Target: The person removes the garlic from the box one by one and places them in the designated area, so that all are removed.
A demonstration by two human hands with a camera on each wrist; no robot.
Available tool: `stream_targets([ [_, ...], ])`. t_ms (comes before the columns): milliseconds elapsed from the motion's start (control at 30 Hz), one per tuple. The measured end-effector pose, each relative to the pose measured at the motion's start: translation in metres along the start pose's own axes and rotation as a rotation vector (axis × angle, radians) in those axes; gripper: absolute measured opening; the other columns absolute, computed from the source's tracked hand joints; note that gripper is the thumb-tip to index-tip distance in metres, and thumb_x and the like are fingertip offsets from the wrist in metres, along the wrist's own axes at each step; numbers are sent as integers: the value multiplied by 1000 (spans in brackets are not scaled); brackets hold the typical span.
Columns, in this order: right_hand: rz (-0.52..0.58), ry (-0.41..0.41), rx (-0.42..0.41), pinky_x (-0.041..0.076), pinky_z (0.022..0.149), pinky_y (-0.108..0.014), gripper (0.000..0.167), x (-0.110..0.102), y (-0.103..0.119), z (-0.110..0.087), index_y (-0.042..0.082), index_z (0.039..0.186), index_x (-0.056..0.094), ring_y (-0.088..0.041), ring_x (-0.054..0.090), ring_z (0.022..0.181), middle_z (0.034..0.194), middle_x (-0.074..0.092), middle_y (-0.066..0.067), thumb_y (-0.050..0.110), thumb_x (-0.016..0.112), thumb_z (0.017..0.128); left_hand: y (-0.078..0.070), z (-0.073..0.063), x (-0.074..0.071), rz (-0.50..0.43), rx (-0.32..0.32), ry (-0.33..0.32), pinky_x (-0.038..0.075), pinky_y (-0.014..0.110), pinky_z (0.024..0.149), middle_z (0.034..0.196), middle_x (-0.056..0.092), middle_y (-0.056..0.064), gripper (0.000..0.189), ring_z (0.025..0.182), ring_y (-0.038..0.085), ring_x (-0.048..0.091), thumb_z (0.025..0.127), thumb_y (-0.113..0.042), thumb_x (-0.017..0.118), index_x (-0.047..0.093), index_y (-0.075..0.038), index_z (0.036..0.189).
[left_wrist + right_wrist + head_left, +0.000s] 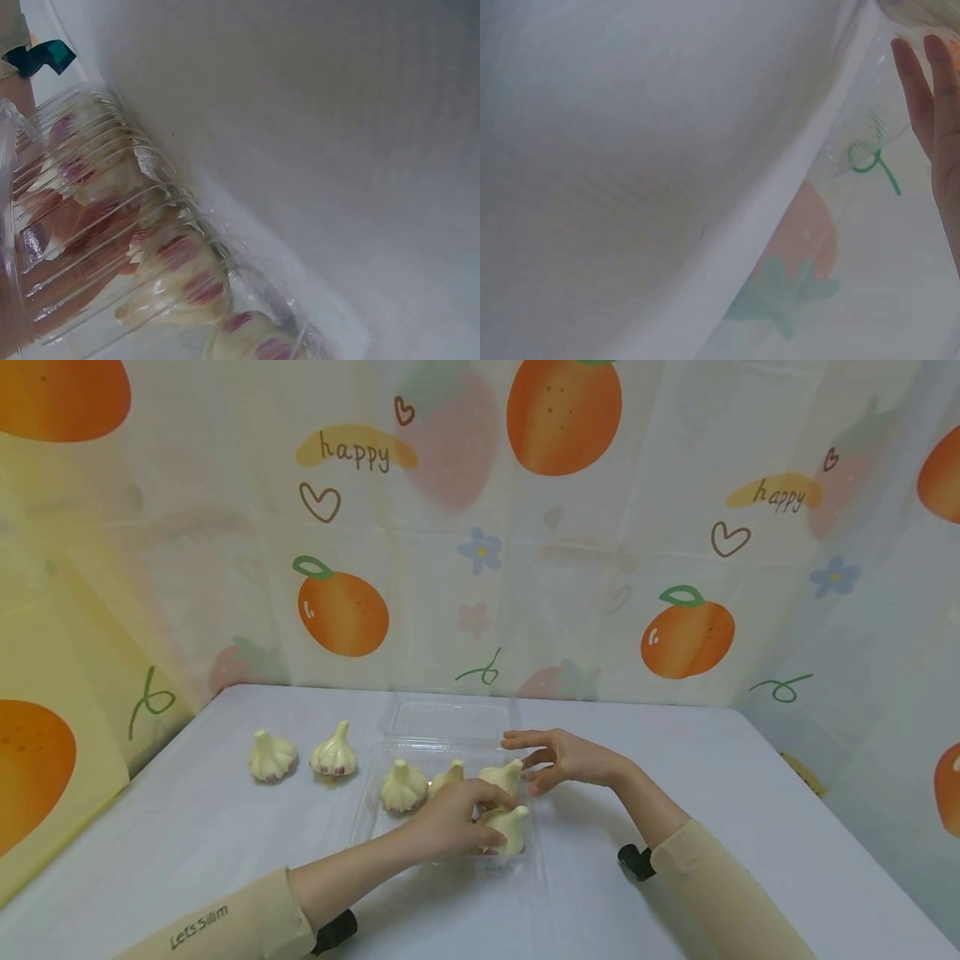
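Left grip (pixel 455 814): you pinch a cream, round garlic bulb (pixel 512 831) in the clear plastic container's (pixel 365 814) near-right corner.
Right grip (pixel 568 758): relaxed, nothing held.
Bulb: likely light, firm; take its rounded sides.

Six visible garlic bulbs (pixel 403 787); one clear container (pixel 363 817); one left hand (pixel 452 817); one right hand (pixel 573 758); one table (pixel 225 860).

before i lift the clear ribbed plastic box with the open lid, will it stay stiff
The box would probably flex, since its plastic looks thin and see-through. Its lid may flop, as it lies folded open behind. The cream-white, rounded garlic bulbs inside could shift, sitting uncovered.
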State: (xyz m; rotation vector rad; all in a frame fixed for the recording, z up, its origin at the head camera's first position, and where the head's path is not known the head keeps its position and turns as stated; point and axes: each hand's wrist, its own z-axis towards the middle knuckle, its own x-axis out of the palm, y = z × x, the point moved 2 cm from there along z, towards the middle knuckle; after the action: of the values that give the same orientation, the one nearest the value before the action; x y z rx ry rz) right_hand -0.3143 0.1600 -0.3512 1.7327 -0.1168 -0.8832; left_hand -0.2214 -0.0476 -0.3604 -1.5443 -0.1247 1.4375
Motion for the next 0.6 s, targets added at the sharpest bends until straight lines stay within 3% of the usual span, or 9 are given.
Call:
stream_targets([
  [67,-1,-1,0,47,108,-49,77,0,0,0,2,151,36,-39,50,133,166,19,-17,11,72,84,0,0,0,10,1,3,42,17,56,102,73,7,36,75,11,51,75,-6,80,73,-5,110],
  [233,-4,-2,2,48,107,-49,76,0,1,-1,1,151,36,-39,50,133,165,19,-17,10,71,84,-3,-1,0,30,2,14,42,18,58,106,74,8,37,76,11,52,75,-5,80,72,-5,111],
  [433,-8,0,-10,48,107,-49,76,0,-1,-1,0,151,36,-39,51,132,165,20,-20,11,71,84,-3,-2,0,64,18,10,55,30,77,110,75,5,40,94,15,61,74,-4,79,73,-7,114],
  [600,-13,-3,-16,47,108,-49,78,0,-1,0,-1,150,36,-39,50,132,164,20,-20,13,72,83,-2,-2,1,54,17,9,56,38,83,104,75,1,33,95,13,61,77,-5,76,74,-10,109],
])
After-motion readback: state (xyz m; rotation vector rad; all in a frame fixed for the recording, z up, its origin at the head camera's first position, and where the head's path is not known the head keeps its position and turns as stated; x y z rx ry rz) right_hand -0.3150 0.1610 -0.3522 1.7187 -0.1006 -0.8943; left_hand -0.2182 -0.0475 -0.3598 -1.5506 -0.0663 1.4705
